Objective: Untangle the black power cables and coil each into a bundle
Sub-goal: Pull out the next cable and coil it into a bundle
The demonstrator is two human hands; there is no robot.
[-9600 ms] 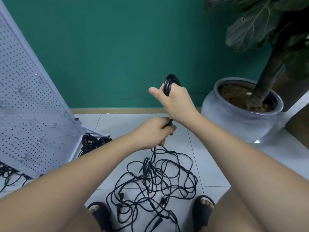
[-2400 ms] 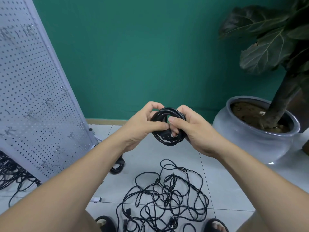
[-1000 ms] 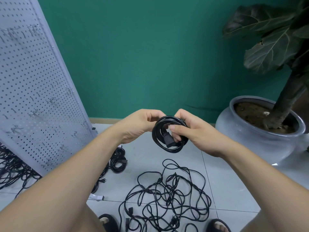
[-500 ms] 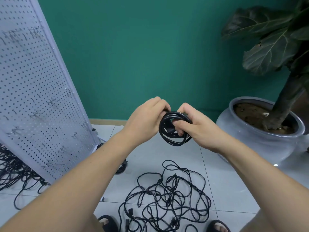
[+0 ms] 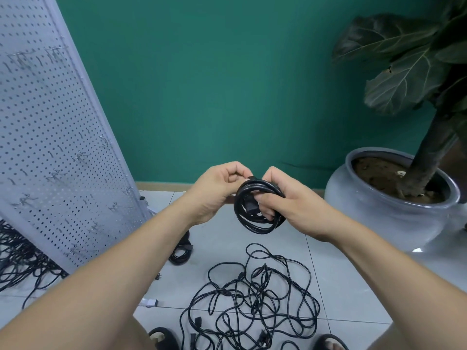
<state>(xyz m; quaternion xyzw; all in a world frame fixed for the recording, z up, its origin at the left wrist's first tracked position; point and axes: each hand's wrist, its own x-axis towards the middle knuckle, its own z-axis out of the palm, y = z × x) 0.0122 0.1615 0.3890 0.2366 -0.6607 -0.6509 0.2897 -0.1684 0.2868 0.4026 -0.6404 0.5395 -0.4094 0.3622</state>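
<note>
Black cables lie on pale grey tiles before a teal wall, beside a white dotted pegboard and a grey pot with dark green leaves.

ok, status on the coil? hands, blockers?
Right hand grips coiled cable. Left hand pinches its top edge. Tangled cables on floor below, not yet coiled. Nothing blocking.

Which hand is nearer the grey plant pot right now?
Right. The right hand, gripping the coiled cable, sits between the coil and the grey pot; the left hand pinches the coil's other side, farther from the pot.
</note>
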